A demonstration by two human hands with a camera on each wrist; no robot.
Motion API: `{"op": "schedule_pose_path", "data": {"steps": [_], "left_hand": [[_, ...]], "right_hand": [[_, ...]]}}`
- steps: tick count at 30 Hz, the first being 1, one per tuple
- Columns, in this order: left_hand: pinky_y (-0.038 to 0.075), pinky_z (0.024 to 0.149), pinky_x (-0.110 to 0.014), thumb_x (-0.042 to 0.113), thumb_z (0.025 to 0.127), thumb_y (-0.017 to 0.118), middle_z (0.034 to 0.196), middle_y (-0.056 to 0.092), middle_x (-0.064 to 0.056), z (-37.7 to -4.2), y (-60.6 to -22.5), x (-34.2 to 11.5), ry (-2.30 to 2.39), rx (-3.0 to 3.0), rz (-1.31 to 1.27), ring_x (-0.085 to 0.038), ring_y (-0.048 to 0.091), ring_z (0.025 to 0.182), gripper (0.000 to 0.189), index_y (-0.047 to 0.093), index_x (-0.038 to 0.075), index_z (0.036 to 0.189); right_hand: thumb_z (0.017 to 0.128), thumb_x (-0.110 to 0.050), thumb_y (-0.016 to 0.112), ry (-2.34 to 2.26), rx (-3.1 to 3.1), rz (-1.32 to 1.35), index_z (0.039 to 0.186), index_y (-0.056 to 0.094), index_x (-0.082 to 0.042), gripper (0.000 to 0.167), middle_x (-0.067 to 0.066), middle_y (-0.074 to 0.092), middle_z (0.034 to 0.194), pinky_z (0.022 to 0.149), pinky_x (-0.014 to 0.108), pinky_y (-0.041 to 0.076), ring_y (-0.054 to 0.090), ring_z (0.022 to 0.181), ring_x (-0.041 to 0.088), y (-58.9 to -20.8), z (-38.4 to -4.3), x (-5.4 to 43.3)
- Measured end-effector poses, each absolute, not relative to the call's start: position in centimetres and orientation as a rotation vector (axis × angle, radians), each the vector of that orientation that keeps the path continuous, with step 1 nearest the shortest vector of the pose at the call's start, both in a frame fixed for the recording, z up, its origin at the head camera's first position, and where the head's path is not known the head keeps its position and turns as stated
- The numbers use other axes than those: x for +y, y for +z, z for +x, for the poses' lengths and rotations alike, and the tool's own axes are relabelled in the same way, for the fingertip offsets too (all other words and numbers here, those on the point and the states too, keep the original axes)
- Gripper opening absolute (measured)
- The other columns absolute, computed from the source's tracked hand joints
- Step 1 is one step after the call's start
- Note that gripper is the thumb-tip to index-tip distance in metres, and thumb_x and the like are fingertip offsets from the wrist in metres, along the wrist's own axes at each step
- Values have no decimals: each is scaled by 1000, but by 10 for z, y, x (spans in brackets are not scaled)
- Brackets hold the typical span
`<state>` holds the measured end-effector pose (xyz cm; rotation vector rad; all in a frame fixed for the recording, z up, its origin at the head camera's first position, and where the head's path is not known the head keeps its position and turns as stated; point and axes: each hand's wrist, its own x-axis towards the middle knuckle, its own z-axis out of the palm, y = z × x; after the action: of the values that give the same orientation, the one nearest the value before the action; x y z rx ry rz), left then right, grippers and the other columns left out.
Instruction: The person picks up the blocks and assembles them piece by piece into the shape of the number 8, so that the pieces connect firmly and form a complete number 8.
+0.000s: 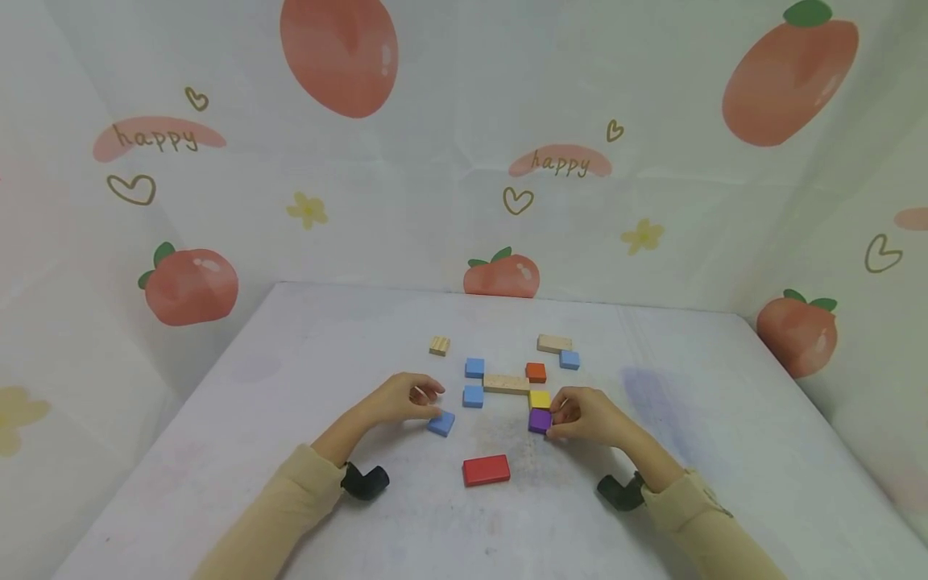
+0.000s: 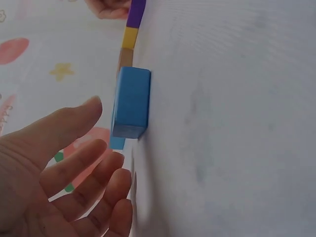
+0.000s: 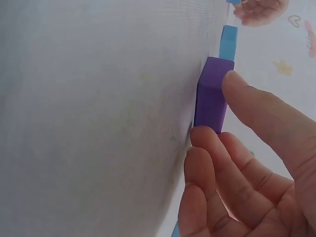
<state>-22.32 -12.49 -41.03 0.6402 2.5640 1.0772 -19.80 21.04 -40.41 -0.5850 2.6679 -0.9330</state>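
Observation:
My left hand (image 1: 406,397) is beside a blue block (image 1: 441,423) lying at an angle on the table. In the left wrist view a gap shows between that hand's relaxed fingers (image 2: 106,173) and the blue block (image 2: 132,101). My right hand (image 1: 586,415) pinches a purple block (image 1: 540,420) between thumb and fingers; the right wrist view shows the thumb on one side of the purple block (image 3: 213,96) and a fingertip at its near end. The purple block adjoins a yellow block (image 1: 540,399), by the right end of a long wooden block (image 1: 506,384).
Two blue blocks (image 1: 474,368) stand at the long block's left end, an orange-red block (image 1: 536,372) at its right. Farther back lie a small striped wooden block (image 1: 439,346), a plain wooden block (image 1: 554,344) and another blue block (image 1: 569,360). A red block (image 1: 486,470) lies nearest me.

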Motion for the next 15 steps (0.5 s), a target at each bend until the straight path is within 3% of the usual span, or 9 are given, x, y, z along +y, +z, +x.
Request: {"op": "schedule_pose_path", "data": {"steps": [15], "left_hand": [[45, 76, -23, 20, 77, 75, 104, 65, -9, -217, -416, -131, 1049, 2515, 693, -13, 53, 86, 41, 64, 4, 113]], "right_hand": [[76, -19, 77, -943, 2657, -595, 90, 58, -4, 28, 2, 66, 80, 64, 21, 48, 58, 73, 10, -406, -200, 210]]}}
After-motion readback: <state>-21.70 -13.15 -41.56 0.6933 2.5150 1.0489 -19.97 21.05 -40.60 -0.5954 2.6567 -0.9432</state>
